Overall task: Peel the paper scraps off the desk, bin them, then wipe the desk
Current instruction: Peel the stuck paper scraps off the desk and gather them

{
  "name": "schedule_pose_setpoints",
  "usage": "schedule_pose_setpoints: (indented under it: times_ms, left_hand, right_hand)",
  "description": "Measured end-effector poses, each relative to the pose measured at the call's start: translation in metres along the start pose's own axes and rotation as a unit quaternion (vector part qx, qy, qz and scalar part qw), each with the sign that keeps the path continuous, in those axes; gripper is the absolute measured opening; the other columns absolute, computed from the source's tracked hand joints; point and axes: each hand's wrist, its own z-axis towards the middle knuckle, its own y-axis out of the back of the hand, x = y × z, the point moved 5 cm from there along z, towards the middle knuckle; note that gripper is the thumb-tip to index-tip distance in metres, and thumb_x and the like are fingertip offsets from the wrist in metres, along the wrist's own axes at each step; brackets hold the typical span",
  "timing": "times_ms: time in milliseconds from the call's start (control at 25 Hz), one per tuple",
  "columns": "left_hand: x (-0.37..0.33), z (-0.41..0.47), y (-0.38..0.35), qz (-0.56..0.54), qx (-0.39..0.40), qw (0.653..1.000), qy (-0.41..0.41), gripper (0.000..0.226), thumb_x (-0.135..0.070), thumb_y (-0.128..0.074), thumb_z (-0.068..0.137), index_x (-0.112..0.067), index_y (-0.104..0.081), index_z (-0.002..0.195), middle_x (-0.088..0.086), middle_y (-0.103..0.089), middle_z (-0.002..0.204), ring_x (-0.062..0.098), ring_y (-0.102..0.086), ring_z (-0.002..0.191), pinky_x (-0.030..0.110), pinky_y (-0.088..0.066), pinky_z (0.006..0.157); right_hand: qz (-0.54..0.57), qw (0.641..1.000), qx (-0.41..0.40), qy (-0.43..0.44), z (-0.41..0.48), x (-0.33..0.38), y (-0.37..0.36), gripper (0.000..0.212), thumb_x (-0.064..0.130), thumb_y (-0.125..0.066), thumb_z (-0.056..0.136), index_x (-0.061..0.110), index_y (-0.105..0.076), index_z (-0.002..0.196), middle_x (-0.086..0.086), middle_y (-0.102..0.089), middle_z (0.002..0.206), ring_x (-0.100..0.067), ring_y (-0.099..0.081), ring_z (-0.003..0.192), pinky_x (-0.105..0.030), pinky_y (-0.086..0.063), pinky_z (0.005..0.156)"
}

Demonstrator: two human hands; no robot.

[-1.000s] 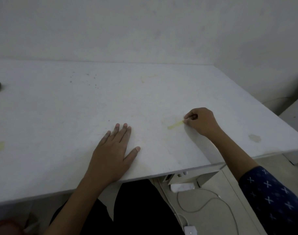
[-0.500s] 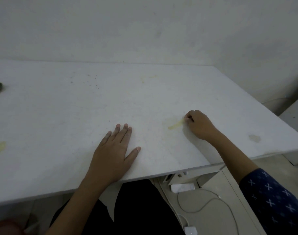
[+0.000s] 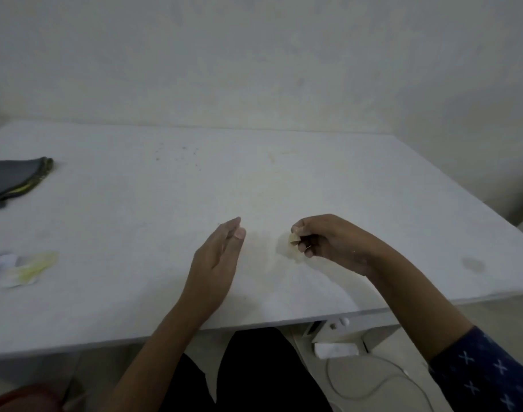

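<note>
My right hand (image 3: 319, 239) pinches a small yellowish paper scrap (image 3: 293, 239) just above the white desk (image 3: 165, 203), right of centre. A faint yellowish patch marks the desk right under the scrap. Raised on its edge over the desk, my left hand (image 3: 217, 257) has straight fingers and holds nothing, a short way left of the scrap. More paper scraps (image 3: 25, 267), white and yellow, lie at the desk's left edge.
A dark folded cloth (image 3: 15, 178) lies at the far left of the desk. A grey stain (image 3: 473, 264) sits near the right front corner. Under the desk are a white adapter (image 3: 336, 350) and cables on the floor. Walls bound the back and right.
My right hand has peeled the yellow strip off the desk and lifted it, crumpled. My left hand rose from lying flat on the desk. The view tilted, showing more of the left side.
</note>
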Motion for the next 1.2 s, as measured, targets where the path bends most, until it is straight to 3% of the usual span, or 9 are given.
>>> schedule_pose_setpoints:
  times_ms: [120,240,400,560,720,840,960,1200]
  left_hand:
    - [-0.008,0.004,0.010,-0.056,0.060,0.996,0.042,0.043,-0.038,-0.054,0.087,-0.020,-0.055,0.126,-0.006,-0.062,0.122,0.001,-0.057,0.107,0.012,-0.045,0.090]
    - [-0.013,0.004,0.028,-0.151,0.110,0.980,0.074,0.031,-0.028,-0.064,0.083,-0.015,-0.063,0.112,0.005,-0.073,0.098,0.014,-0.068,0.090,0.028,-0.053,0.083]
    - [-0.003,0.001,0.079,-0.172,0.029,0.981,0.083,0.020,-0.019,-0.064,0.084,-0.005,-0.068,0.097,0.007,-0.071,0.080,0.013,-0.066,0.070,0.022,-0.050,0.066]
    - [0.009,-0.009,0.121,-0.202,-0.002,0.974,0.105,0.018,-0.012,-0.061,0.084,0.005,-0.065,0.089,0.007,-0.064,0.073,0.010,-0.061,0.069,0.023,-0.044,0.067]
    - [0.015,-0.019,0.153,-0.171,-0.017,0.981,0.087,0.014,-0.016,-0.063,0.083,-0.002,-0.067,0.082,0.006,-0.063,0.074,0.011,-0.057,0.073,0.021,-0.045,0.069]
    - [0.019,-0.025,0.176,-0.121,-0.054,0.989,0.063,0.017,-0.017,-0.063,0.084,0.000,-0.067,0.085,0.004,-0.066,0.073,0.005,-0.059,0.069,0.012,-0.046,0.063]
    - [0.026,-0.029,0.204,-0.071,-0.091,0.991,0.066,0.014,-0.018,-0.063,0.084,-0.004,-0.068,0.086,0.003,-0.069,0.074,0.006,-0.063,0.069,0.009,-0.045,0.060]
    - [0.046,-0.040,0.260,0.025,-0.170,0.980,0.098,0.008,-0.013,-0.069,0.079,-0.012,-0.072,0.087,0.005,-0.072,0.076,0.006,-0.066,0.062,0.012,-0.049,0.056]
  right_hand:
    - [-0.005,0.998,0.060,0.019,0.010,0.014,-0.041,0.017,0.006,-0.045,0.092,0.004,-0.059,0.082,-0.004,-0.060,0.075,-0.013,-0.053,0.066,-0.024,-0.043,0.062]
    - [-0.021,0.991,0.117,0.059,0.019,0.035,-0.080,0.020,0.008,-0.043,0.091,0.004,-0.059,0.080,-0.004,-0.060,0.073,-0.013,-0.051,0.066,-0.024,-0.043,0.063]
    - [-0.056,0.988,0.117,0.082,0.037,0.050,-0.118,0.020,0.008,-0.040,0.092,0.003,-0.058,0.082,-0.005,-0.061,0.074,-0.014,-0.052,0.066,-0.023,-0.046,0.062]
    - [-0.047,0.986,0.147,0.067,0.051,0.051,-0.155,0.021,0.007,-0.040,0.092,0.005,-0.056,0.078,-0.007,-0.060,0.070,-0.014,-0.054,0.063,-0.023,-0.047,0.061]
    - [-0.017,0.983,0.175,0.048,0.059,0.052,-0.194,0.025,0.018,-0.043,0.095,0.003,-0.057,0.081,-0.009,-0.059,0.071,-0.016,-0.055,0.063,-0.024,-0.050,0.061]
    - [-0.020,0.978,0.194,0.070,0.064,0.055,-0.219,0.029,0.033,-0.058,0.089,0.005,-0.061,0.085,-0.005,-0.061,0.072,-0.013,-0.057,0.065,-0.023,-0.051,0.064]
    - [-0.031,0.977,0.178,0.110,0.074,0.058,-0.241,0.010,0.013,-0.070,0.081,0.005,-0.065,0.085,-0.005,-0.063,0.068,-0.013,-0.058,0.063,-0.020,-0.051,0.063]
    - [-0.099,0.977,0.117,0.149,0.101,0.057,-0.281,0.016,0.006,-0.071,0.080,-0.001,-0.070,0.094,-0.011,-0.064,0.066,-0.014,-0.060,0.060,-0.022,-0.054,0.062]
